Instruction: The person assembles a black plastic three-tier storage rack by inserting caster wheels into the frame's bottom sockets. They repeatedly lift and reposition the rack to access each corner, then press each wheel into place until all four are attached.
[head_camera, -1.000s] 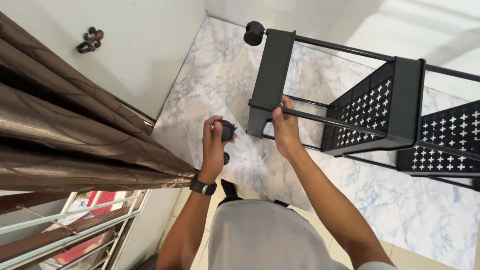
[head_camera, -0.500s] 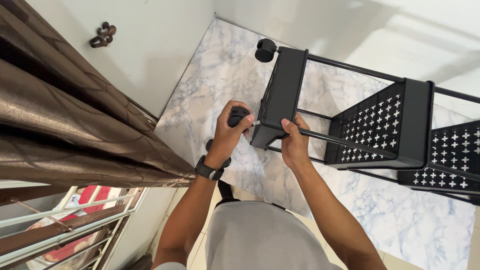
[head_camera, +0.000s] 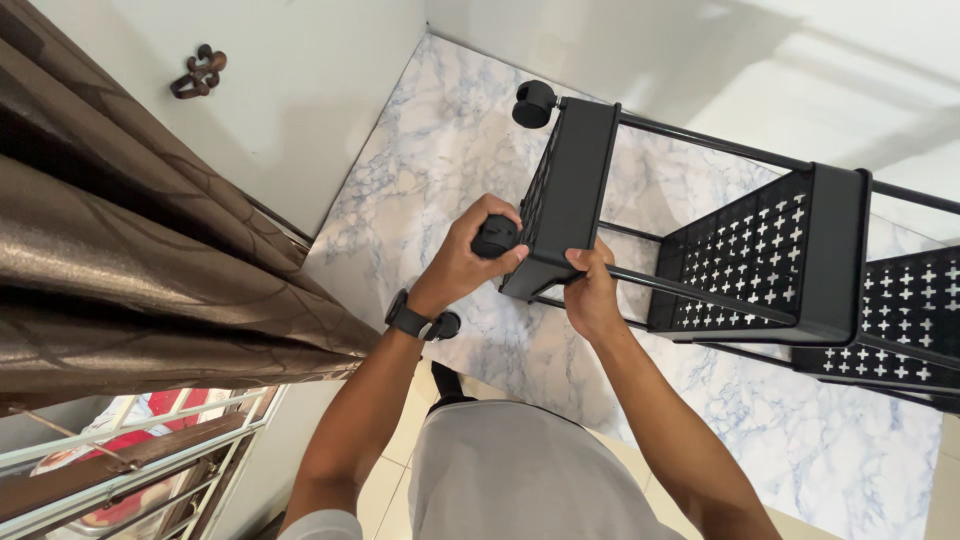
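The left hand (head_camera: 468, 262) has its fingers (head_camera: 500, 210) wrapped around a black wheel (head_camera: 494, 237) at the near corner of the black cart (head_camera: 580, 190). Just beside it, the right hand (head_camera: 592, 295) clamps its fingers on the cart's thin rod (head_camera: 700, 292).

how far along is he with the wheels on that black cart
Done: one black caster already sits on the far corner of the black cart's base tray, the cart lying on its side. In hand: the left hand presses a second caster at the near corner while the right hand steadies the frame. Left: another loose caster lies on the marble floor; the other corners are hidden.
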